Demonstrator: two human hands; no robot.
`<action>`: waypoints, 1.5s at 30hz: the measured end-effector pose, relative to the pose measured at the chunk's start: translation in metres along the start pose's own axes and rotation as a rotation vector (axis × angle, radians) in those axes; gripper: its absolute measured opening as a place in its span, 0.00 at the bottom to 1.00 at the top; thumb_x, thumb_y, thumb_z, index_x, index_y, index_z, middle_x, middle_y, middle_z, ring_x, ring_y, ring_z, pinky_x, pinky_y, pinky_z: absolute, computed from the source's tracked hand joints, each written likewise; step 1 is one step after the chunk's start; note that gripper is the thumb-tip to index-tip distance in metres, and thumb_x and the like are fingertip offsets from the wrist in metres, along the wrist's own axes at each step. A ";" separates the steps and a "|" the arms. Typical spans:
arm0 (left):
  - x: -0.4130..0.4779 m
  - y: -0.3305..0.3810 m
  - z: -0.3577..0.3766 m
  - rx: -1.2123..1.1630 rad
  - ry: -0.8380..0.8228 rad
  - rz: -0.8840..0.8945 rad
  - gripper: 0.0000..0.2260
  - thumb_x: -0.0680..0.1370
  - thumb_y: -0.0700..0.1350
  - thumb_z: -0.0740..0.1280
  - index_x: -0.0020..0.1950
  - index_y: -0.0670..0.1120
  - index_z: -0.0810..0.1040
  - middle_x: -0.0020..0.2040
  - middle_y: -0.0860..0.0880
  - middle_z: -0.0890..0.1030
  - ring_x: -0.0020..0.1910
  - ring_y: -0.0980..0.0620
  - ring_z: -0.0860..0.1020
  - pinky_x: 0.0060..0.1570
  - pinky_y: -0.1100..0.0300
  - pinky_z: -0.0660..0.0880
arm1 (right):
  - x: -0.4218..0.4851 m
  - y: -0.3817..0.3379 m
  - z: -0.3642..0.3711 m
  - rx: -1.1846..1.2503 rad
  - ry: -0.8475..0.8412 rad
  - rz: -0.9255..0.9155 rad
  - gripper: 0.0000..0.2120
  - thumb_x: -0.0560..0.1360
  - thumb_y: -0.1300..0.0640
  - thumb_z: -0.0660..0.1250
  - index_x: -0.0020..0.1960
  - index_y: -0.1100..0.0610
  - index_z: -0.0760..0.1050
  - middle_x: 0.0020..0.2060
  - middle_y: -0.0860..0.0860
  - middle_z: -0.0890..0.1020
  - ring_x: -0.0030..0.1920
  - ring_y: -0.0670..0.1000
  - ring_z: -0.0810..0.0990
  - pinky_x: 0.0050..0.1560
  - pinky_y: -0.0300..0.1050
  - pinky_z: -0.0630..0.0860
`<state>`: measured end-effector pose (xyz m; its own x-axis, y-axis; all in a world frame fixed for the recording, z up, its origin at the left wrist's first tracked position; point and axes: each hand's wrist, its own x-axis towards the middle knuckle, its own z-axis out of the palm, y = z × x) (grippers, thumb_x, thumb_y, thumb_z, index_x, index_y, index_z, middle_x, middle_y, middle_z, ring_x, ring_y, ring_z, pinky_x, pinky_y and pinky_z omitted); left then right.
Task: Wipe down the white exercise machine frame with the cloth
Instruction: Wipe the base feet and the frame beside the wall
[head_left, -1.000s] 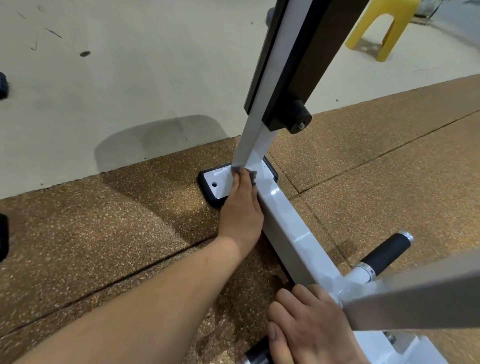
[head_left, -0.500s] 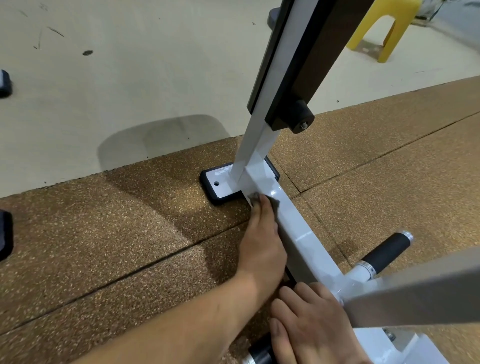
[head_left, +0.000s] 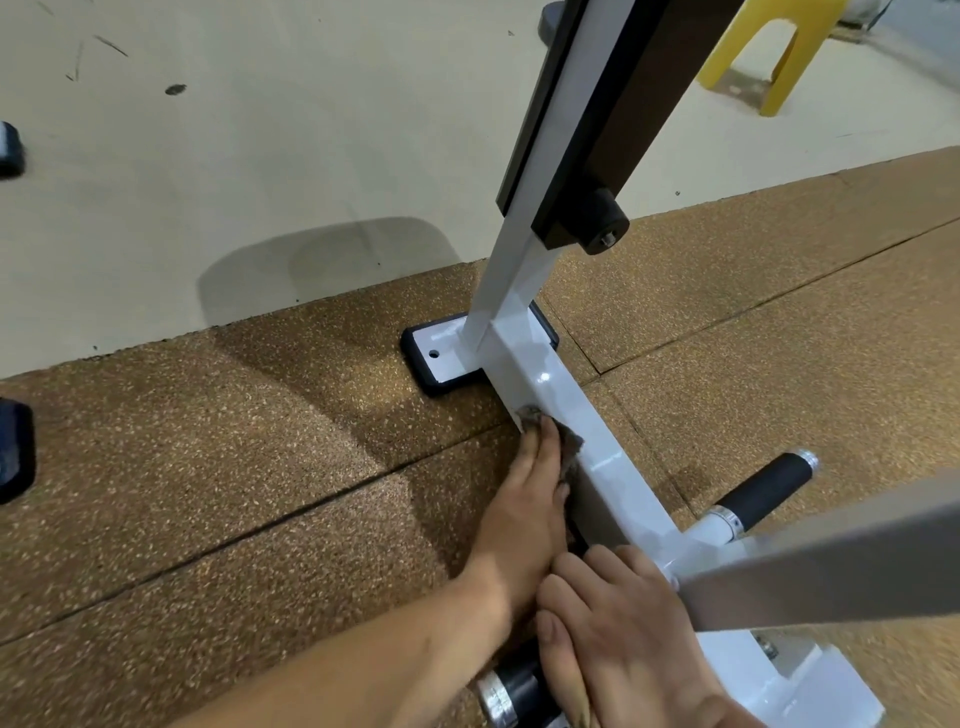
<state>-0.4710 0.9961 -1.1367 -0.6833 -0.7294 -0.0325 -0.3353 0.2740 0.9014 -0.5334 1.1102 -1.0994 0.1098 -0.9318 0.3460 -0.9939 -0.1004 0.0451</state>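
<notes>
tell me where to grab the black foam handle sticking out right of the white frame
Probably wrap fingers round the middle of the black foam handle, coming from above. It is a round bar lying roughly level over the mat, bare, its metal cap pointing away from the white frame.

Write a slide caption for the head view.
Left hand presses the cloth against the white frame; right hand rests nearby.

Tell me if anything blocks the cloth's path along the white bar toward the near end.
Yes. The left hand presses the cloth on the white bar; the stretch just nearer is bare, but the right hand rests on the bar at the junction with the black-grip handle, squarely in that path.
</notes>
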 end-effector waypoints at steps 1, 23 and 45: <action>0.003 -0.003 -0.002 0.002 -0.016 -0.003 0.26 0.87 0.41 0.55 0.84 0.46 0.48 0.84 0.50 0.49 0.83 0.51 0.50 0.72 0.72 0.43 | 0.000 0.000 -0.002 0.019 -0.011 0.006 0.18 0.82 0.50 0.54 0.36 0.51 0.73 0.34 0.48 0.73 0.33 0.54 0.73 0.40 0.51 0.67; 0.015 0.005 -0.019 0.025 0.086 -0.021 0.21 0.83 0.38 0.63 0.77 0.43 0.69 0.76 0.44 0.63 0.72 0.45 0.69 0.67 0.69 0.61 | 0.001 -0.006 -0.017 0.073 -0.090 0.068 0.20 0.84 0.49 0.48 0.38 0.52 0.71 0.36 0.48 0.72 0.36 0.53 0.71 0.42 0.50 0.66; 0.037 -0.003 -0.036 -0.166 0.256 -0.049 0.13 0.79 0.43 0.73 0.63 0.46 0.79 0.57 0.51 0.76 0.55 0.57 0.75 0.59 0.66 0.73 | 0.001 -0.004 -0.016 0.072 -0.064 0.046 0.20 0.84 0.50 0.48 0.38 0.52 0.71 0.36 0.48 0.71 0.35 0.54 0.70 0.41 0.52 0.66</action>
<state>-0.4717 0.9454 -1.1250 -0.4765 -0.8791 0.0128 -0.2392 0.1436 0.9603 -0.5292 1.1157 -1.0840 0.0653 -0.9563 0.2852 -0.9961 -0.0792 -0.0377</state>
